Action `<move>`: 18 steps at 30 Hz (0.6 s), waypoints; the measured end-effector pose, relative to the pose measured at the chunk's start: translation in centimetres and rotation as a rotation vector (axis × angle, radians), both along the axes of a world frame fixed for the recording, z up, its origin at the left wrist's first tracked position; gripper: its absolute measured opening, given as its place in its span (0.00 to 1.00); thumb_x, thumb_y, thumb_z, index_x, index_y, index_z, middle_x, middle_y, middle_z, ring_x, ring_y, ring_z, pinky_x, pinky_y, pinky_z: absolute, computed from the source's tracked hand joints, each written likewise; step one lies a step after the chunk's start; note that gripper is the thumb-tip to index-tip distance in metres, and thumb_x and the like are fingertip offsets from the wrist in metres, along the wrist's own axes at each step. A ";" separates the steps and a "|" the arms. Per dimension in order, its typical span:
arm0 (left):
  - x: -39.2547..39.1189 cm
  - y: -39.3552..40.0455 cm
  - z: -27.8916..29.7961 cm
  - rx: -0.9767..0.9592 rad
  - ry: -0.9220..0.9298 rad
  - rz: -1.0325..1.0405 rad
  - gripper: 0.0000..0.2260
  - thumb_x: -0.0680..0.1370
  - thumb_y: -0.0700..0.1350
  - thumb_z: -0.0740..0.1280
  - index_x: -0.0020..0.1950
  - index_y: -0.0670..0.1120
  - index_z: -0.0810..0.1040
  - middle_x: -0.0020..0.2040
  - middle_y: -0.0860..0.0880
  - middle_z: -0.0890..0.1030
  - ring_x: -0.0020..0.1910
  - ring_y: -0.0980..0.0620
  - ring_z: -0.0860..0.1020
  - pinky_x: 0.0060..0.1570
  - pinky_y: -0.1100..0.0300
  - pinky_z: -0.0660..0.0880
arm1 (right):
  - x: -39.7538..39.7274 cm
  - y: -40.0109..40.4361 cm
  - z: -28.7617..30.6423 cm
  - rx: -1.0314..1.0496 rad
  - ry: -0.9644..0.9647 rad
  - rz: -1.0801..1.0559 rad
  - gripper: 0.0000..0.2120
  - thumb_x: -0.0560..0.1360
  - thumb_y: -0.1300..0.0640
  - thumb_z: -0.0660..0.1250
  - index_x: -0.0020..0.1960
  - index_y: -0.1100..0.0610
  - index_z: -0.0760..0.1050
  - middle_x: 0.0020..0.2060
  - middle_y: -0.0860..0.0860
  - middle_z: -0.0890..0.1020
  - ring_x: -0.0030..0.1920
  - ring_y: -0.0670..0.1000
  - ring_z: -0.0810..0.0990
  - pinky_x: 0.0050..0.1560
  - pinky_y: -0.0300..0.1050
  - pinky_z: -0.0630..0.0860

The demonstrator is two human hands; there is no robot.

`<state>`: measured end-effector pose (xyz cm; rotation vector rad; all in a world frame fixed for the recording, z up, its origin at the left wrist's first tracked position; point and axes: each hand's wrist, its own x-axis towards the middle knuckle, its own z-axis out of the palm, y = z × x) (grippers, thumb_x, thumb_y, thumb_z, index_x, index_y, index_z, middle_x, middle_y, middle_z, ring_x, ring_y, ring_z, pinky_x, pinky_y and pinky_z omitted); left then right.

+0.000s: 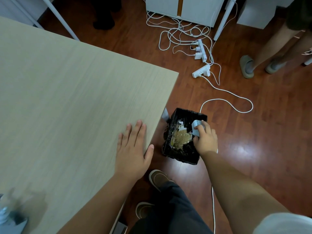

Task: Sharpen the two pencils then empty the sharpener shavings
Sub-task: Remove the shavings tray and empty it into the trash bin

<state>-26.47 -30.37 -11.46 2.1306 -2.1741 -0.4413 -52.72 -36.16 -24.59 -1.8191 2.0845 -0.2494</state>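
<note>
My right hand (pixel 206 138) grips a pale blue sharpener shavings box (pixel 195 128) and holds it tilted over the right side of a black waste bin (pixel 184 157) on the floor. Inside the bin lies a heap of tan shavings (pixel 183 138) with scraps of paper. My left hand (pixel 133 149) rests flat, fingers spread, on the light wooden table (pixel 67 98) close to its right edge. No pencils are in view.
White cables and power strips (pixel 201 70) sprawl over the red-brown floor beyond the bin. Another person's legs in slippers (pixel 247 66) stand at the far right. A blurred pale object (pixel 10 215) sits at the table's near left corner. My shoes (pixel 157 179) are beside the bin.
</note>
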 end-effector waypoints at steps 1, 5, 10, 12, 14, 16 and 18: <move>0.0 0.0 0.0 -0.002 0.004 0.000 0.30 0.77 0.58 0.53 0.77 0.50 0.53 0.78 0.53 0.53 0.77 0.49 0.48 0.74 0.45 0.50 | 0.1 0.0 0.1 -0.010 -0.030 -0.011 0.17 0.66 0.63 0.66 0.54 0.54 0.72 0.69 0.55 0.69 0.53 0.63 0.72 0.51 0.55 0.73; 0.2 0.0 0.2 0.005 0.090 -0.010 0.29 0.78 0.59 0.52 0.77 0.50 0.55 0.78 0.53 0.54 0.77 0.50 0.48 0.74 0.45 0.49 | 1.6 -0.3 3.1 -0.090 -0.498 -0.355 0.16 0.68 0.60 0.70 0.53 0.48 0.73 0.63 0.50 0.69 0.52 0.52 0.76 0.48 0.46 0.75; 1.4 1.2 2.7 -0.065 0.422 0.113 0.26 0.78 0.55 0.56 0.75 0.48 0.62 0.75 0.54 0.62 0.75 0.56 0.56 0.74 0.47 0.57 | 4.0 -1.0 9.5 -0.237 -1.108 -0.816 0.13 0.70 0.58 0.71 0.53 0.48 0.75 0.40 0.47 0.77 0.36 0.45 0.77 0.40 0.45 0.75; 2.6 2.1 3.7 -0.102 0.379 0.162 0.26 0.78 0.57 0.55 0.74 0.50 0.63 0.74 0.56 0.64 0.75 0.55 0.56 0.73 0.48 0.58 | 4.6 -1.3 11.7 -0.208 -1.324 -0.836 0.11 0.72 0.58 0.68 0.53 0.50 0.75 0.39 0.48 0.79 0.34 0.51 0.79 0.35 0.42 0.76; 4.2 3.2 4.6 -0.121 0.332 0.222 0.25 0.78 0.57 0.55 0.73 0.51 0.65 0.73 0.58 0.64 0.75 0.56 0.55 0.73 0.50 0.57 | 5.6 -1.7 13.9 -0.127 -1.478 -0.777 0.08 0.74 0.59 0.66 0.51 0.50 0.76 0.41 0.52 0.81 0.29 0.50 0.79 0.30 0.38 0.76; 6.0 4.4 5.6 -0.147 0.302 0.287 0.24 0.77 0.57 0.56 0.72 0.51 0.68 0.71 0.59 0.66 0.75 0.55 0.56 0.72 0.51 0.58 | 7.3 -2.3 16.0 0.001 -1.563 -0.665 0.07 0.75 0.59 0.65 0.52 0.52 0.76 0.40 0.54 0.82 0.28 0.49 0.79 0.27 0.36 0.76; 7.9 5.7 6.6 -0.201 0.263 0.341 0.24 0.76 0.56 0.57 0.70 0.49 0.71 0.70 0.55 0.70 0.74 0.52 0.58 0.71 0.52 0.59 | 9.6 -3.0 17.6 0.147 -1.585 -0.532 0.08 0.75 0.58 0.65 0.54 0.52 0.76 0.39 0.54 0.81 0.29 0.49 0.79 0.28 0.36 0.76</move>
